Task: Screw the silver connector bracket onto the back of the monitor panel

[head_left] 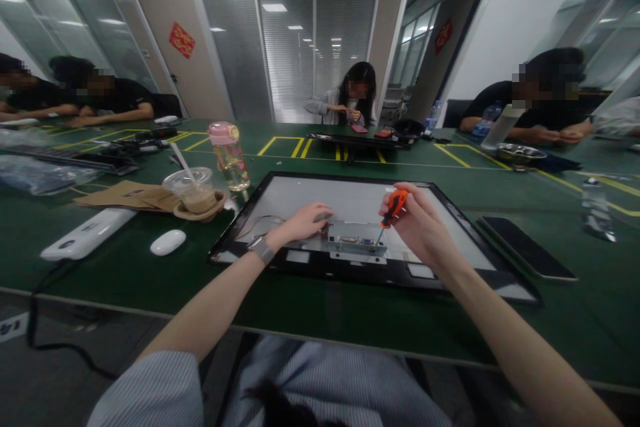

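My right hand is closed around an orange and black screwdriver. Its shaft slants down to the right part of a metal bracket that carries a row of connectors. Fingers of my left hand are bent together at the bracket's upper left corner and appear to hold it; the fingertips are partly hidden. The bracket sits at the near edge of a flat display panel, which has a black frame and a pale back. Thin cables lie on the panel left of the bracket.
Left of the panel are a pink-lidded bottle, an iced drink cup, a white mouse and a white power strip. A dark phone lies at right. Several people sit around the green table.
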Demonstrator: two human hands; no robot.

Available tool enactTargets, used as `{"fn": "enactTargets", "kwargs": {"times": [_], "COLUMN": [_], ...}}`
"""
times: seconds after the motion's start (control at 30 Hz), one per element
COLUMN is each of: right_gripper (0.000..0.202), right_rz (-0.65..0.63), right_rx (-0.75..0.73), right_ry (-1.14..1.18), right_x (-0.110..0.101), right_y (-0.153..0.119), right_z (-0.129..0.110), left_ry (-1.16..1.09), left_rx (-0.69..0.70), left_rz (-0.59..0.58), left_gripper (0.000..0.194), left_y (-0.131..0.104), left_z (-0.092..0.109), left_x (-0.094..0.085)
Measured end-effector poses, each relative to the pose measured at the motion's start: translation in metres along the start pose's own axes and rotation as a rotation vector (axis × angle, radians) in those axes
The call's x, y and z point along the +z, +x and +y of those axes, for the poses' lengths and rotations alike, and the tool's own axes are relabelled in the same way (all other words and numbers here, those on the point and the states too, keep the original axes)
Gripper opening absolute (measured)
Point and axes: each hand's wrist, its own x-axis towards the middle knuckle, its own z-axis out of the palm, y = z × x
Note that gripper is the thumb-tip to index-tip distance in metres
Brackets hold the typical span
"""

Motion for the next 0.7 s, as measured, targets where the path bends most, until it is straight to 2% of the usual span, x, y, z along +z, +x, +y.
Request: {"fn": "enactTargets", "kwargs": {"times": [0.23, 0.4, 0.5, 0.7], "right_gripper": [0.016, 0.009, 0.015, 0.011], "right_rz": [-0.020, -0.010, 0.032, 0.052], "right_rx": [0.026, -0.005, 0.006, 0.119], "right_ry": [0.121, 0.102, 0.103, 0.306], "right_x": [0.0034, 0.0023, 0.0032, 0.0015], "right_y": [-0.0001, -0.0001, 0.0011, 0.0056], "right_z": [-0.0038, -0.0017, -0.0016, -0.0074], "left_ry": [0.007, 0.015, 0.018, 0.039], "left_rx": [-0.017, -0.024, -0.018, 0.000], "left_rz": [-0.021, -0.026, -0.024, -0.022], "left_gripper": [0.033, 0.033, 0.034, 0.034], "left_y": [-0.0010, -0.0013, -0.0011, -0.0002], "left_z": [0.0028, 0.0043, 0.0033, 0.0016], "left_x": [-0.0019, -0.0028, -0.0023, -0.0015]}}
